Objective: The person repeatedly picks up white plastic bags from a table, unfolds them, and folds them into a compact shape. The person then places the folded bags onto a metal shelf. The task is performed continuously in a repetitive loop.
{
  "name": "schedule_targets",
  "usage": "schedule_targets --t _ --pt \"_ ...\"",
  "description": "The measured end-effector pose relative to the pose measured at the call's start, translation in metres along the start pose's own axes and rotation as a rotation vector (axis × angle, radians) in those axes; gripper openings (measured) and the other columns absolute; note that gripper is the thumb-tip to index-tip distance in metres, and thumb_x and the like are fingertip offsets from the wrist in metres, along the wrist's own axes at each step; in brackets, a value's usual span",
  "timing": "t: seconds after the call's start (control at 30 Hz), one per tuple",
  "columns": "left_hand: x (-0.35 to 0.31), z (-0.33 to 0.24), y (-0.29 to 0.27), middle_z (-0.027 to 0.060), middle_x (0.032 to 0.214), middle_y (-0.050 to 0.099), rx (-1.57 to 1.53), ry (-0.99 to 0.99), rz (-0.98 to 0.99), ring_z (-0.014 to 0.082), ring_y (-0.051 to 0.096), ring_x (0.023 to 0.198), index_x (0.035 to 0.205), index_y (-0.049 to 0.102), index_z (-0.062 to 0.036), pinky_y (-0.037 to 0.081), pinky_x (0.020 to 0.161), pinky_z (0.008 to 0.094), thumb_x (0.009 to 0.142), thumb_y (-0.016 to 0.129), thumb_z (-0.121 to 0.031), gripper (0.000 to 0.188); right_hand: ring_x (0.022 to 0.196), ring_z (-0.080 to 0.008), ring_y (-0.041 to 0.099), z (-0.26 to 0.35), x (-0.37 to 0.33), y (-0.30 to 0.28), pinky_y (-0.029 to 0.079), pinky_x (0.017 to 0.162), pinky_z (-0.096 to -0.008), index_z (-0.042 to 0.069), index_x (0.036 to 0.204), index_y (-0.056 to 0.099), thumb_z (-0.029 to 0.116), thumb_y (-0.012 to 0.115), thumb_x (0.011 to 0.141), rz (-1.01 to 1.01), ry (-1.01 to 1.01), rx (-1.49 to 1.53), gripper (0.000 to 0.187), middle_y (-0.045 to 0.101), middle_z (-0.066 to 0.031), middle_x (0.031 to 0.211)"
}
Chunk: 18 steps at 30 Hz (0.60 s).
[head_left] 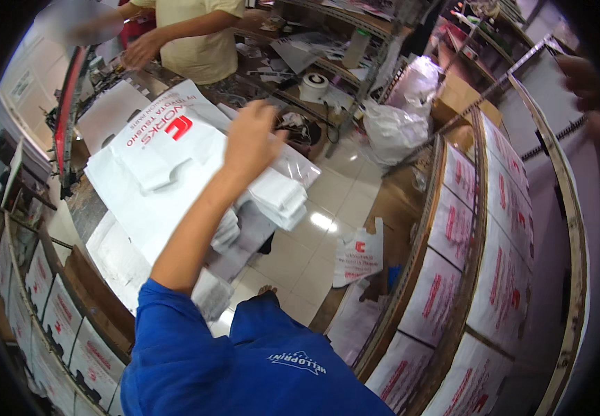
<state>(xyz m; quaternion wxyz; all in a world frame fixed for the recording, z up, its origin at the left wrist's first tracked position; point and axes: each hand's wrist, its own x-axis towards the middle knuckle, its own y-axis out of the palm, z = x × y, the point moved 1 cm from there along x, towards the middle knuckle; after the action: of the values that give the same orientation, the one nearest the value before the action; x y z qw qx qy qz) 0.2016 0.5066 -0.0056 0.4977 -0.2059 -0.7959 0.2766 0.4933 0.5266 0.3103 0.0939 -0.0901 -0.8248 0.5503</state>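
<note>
My left hand (251,139) reaches forward over the table, blurred, fingers bent and thumb apart, with nothing visible in it. Below and beside it a white bag with red print (192,111) lies on a pile of white bags (147,215). Folded white bags (279,197) form a small stack right of my wrist. Another folded bundle (211,295) rests near my elbow. At the far right rim a dark, blurred hand (587,97), seemingly my right hand, is raised near a rack panel; its grip is hidden in shadow.
Racks on the right (483,256) and left (61,305) hold rows of white bags with red print. Across the table stands a person in a yellow shirt (196,45). A printed white bag (359,256) lies low by the right rack. Plastic sacks (397,128) stand behind.
</note>
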Motion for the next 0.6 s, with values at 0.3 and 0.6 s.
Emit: schedule_targets --t 0.3,0.6 --pt "0.032 0.179 0.078 0.0092 0.119 0.062 0.635 -0.341 0.954 0.0260 0.053 0.116 0.114 0.065 -0.0111 0.041 0.091 0.0420 0.080 0.062 -0.025 0.037 0.102 -0.0336 0.059 0.006 0.129 0.113 0.048 0.088 -0.0416 0.005 0.127 0.051 0.014 0.069 0.079 0.085 -0.270 0.526 0.052 0.060 -0.0181 0.114" --pt "0.052 0.222 0.142 0.0048 0.123 0.062 0.888 -0.199 1.355 0.0245 0.055 0.118 0.116 0.065 -0.0144 0.039 0.092 0.0423 0.082 0.064 -0.029 0.037 0.096 -0.0266 0.062 -0.053 0.130 0.303 0.048 0.085 -0.0357 -0.001 0.126 0.050 0.019 0.063 0.086 0.319 0.111 1.013 0.046 0.061 -0.0177 0.114"
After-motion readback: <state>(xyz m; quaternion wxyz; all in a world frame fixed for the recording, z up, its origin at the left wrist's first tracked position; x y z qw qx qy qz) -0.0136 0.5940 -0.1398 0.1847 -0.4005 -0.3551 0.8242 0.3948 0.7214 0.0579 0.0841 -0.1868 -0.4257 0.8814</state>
